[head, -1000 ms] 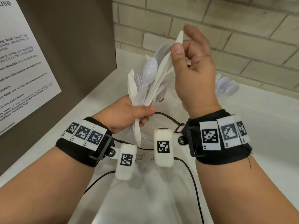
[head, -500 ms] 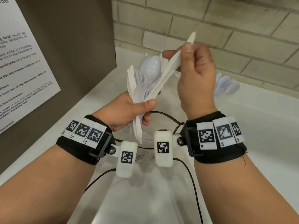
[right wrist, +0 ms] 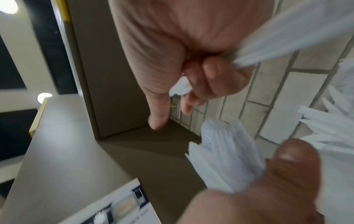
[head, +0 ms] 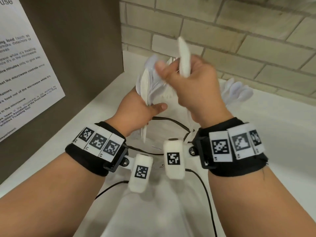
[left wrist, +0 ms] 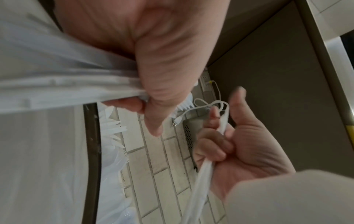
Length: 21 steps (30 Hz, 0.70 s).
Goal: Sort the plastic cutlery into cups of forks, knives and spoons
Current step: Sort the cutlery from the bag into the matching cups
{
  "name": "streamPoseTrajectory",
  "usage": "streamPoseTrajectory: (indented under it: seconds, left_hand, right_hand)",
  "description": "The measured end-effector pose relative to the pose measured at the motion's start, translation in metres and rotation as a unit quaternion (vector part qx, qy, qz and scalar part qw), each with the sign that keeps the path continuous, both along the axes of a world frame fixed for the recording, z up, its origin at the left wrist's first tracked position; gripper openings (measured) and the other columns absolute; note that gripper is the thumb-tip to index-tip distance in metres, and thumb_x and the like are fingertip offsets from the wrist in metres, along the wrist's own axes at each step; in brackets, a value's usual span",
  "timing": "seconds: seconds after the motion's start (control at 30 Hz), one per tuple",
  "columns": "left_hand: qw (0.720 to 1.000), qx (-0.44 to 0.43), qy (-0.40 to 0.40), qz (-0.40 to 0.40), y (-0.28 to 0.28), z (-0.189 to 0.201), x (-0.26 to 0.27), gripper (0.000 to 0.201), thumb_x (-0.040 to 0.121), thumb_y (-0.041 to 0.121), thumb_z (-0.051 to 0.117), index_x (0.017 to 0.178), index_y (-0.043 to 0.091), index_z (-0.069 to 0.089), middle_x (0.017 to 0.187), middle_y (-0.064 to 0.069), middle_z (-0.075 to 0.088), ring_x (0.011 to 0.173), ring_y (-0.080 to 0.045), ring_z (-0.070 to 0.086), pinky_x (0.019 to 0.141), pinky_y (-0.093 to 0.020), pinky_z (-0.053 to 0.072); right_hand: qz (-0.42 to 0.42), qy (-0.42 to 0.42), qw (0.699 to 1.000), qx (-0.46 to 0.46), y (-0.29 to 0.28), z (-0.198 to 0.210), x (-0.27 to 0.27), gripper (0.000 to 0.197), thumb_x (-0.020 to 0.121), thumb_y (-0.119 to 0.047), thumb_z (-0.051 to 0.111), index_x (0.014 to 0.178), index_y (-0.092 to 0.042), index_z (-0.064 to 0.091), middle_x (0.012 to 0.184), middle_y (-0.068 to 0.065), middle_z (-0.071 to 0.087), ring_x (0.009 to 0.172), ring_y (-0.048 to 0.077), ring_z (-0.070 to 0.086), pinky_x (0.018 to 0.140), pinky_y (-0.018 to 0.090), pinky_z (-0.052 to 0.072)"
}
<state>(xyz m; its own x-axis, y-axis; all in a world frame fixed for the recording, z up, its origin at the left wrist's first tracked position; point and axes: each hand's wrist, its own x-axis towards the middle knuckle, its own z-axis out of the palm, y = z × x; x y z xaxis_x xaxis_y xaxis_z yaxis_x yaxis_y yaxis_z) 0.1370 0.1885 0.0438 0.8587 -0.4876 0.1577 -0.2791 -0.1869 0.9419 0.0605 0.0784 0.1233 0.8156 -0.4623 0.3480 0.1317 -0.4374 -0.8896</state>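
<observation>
Though half hidden, spoons (head: 239, 89) bowls-up together

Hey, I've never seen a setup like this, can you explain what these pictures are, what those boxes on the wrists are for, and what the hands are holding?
There is no machine here: a person is sorting white plastic cutlery with bare hands. The black wristbands carry small white cameras with printed square markers.

The wide picture comes from a camera on the person's head, looking down at both arms over a white counter against a brick wall. The other two come from the wrist cameras, looking along each hand from very close, so they look tilted and blurred.

The left hand grips a fanned bundle of cutlery. The right hand holds a single white piece, pointing upward; blur hides whether it is a knife or a handle. More cutlery stands near the wall behind the right hand. A printed notice hangs at the left.
</observation>
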Motion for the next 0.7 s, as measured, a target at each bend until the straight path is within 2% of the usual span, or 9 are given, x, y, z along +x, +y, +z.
streamPoseTrajectory:
  seconds: [0.1, 0.2, 0.3, 0.37, 0.43, 0.5, 0.57, 0.63, 0.7]
  left_hand:
    - [0.999, 0.002, -0.053, -0.011, -0.006, -0.002, 0.004, 0.062, 0.076, 0.035, 0.07, 0.132, 0.042, 0.045, 0.113, 0.01, 0.063, 0.089, -0.007, 0.061, 0.063, -0.016, 0.048]
    - [0.999, 0.016, -0.03, 0.017, -0.006, -0.001, 0.002, 0.068, 0.062, 0.052, 0.059, 0.125, 0.028, 0.048, 0.099, 0.004, 0.064, 0.078, -0.013, 0.063, 0.05, -0.016, 0.043]
    - [0.999, -0.02, -0.024, 0.003, -0.007, 0.001, -0.004, 0.05, 0.072, 0.027, 0.068, 0.12, 0.024, 0.052, 0.092, 0.007, 0.064, 0.079, -0.008, 0.064, 0.059, -0.02, 0.049]
    - [0.997, -0.074, 0.009, -0.02, -0.005, 0.004, -0.007, 0.058, 0.074, 0.007, 0.074, 0.126, 0.023, 0.052, 0.102, 0.005, 0.067, 0.095, -0.01, 0.066, 0.075, -0.029, 0.056]
    - [0.991, -0.115, 0.041, -0.052, -0.003, 0.006, -0.01, 0.063, 0.073, 0.001, 0.075, 0.129, 0.022, 0.053, 0.108, 0.003, 0.069, 0.103, -0.013, 0.066, 0.082, -0.034, 0.056]
    - [0.983, -0.15, 0.067, -0.085, -0.002, 0.008, -0.009, 0.061, 0.07, 0.0, 0.074, 0.124, 0.022, 0.055, 0.107, 0.004, 0.07, 0.103, -0.013, 0.066, 0.083, -0.033, 0.056]
    - [0.974, -0.173, 0.08, -0.12, 0.001, 0.008, -0.009, 0.054, 0.069, 0.0, 0.072, 0.115, 0.025, 0.058, 0.095, 0.006, 0.07, 0.092, -0.015, 0.067, 0.072, -0.031, 0.056]
    - [0.968, -0.178, 0.094, -0.151, 0.002, 0.006, -0.008, 0.05, 0.072, -0.004, 0.073, 0.111, 0.022, 0.057, 0.083, 0.004, 0.066, 0.078, -0.016, 0.063, 0.058, -0.027, 0.051]
    - [0.96, -0.186, 0.12, -0.174, 0.004, 0.003, -0.007, 0.049, 0.076, -0.01, 0.069, 0.115, 0.016, 0.054, 0.078, 0.008, 0.066, 0.074, -0.009, 0.063, 0.055, -0.022, 0.049]
  right_hand:
    - [-0.002, 0.059, 0.993, -0.107, 0.007, -0.012, 0.004, 0.035, 0.067, -0.046, 0.082, 0.076, -0.015, 0.067, 0.069, -0.004, 0.066, 0.063, 0.01, 0.063, 0.062, 0.025, 0.051]
    - [-0.024, 0.104, 0.977, -0.185, 0.015, -0.015, 0.006, 0.04, 0.068, -0.053, 0.077, 0.077, -0.016, 0.066, 0.066, -0.008, 0.059, 0.062, 0.008, 0.057, 0.058, 0.019, 0.043]
    - [-0.031, 0.104, 0.973, -0.204, 0.017, -0.017, 0.01, 0.028, 0.079, -0.041, 0.071, 0.072, -0.016, 0.06, 0.065, -0.004, 0.057, 0.062, 0.012, 0.054, 0.059, 0.022, 0.04]
    - [-0.023, 0.094, 0.98, -0.172, 0.016, -0.017, 0.011, 0.021, 0.084, -0.028, 0.065, 0.069, -0.016, 0.057, 0.059, -0.006, 0.053, 0.058, 0.012, 0.052, 0.055, 0.021, 0.038]
    - [-0.001, 0.091, 0.986, -0.141, 0.016, -0.016, 0.011, 0.012, 0.088, -0.024, 0.062, 0.079, -0.016, 0.06, 0.067, -0.006, 0.056, 0.068, 0.014, 0.057, 0.061, 0.021, 0.044]
    - [0.025, 0.084, 0.99, -0.108, 0.017, -0.016, 0.009, 0.011, 0.091, -0.023, 0.06, 0.097, -0.014, 0.064, 0.084, -0.002, 0.064, 0.084, 0.017, 0.063, 0.077, 0.03, 0.051]
    - [0.041, 0.07, 0.994, -0.075, 0.015, -0.017, 0.008, 0.015, 0.093, -0.021, 0.058, 0.106, -0.015, 0.063, 0.094, 0.001, 0.068, 0.091, 0.018, 0.064, 0.085, 0.038, 0.053]
    - [0.063, 0.059, 0.995, -0.045, 0.011, -0.018, 0.006, 0.012, 0.094, -0.017, 0.057, 0.105, -0.018, 0.062, 0.092, 0.0, 0.068, 0.084, 0.011, 0.065, 0.078, 0.036, 0.055]
    - [0.096, 0.059, 0.993, 0.022, 0.007, -0.017, 0.003, 0.009, 0.096, -0.014, 0.054, 0.099, -0.02, 0.059, 0.075, -0.009, 0.063, 0.058, -0.002, 0.06, 0.055, 0.022, 0.049]
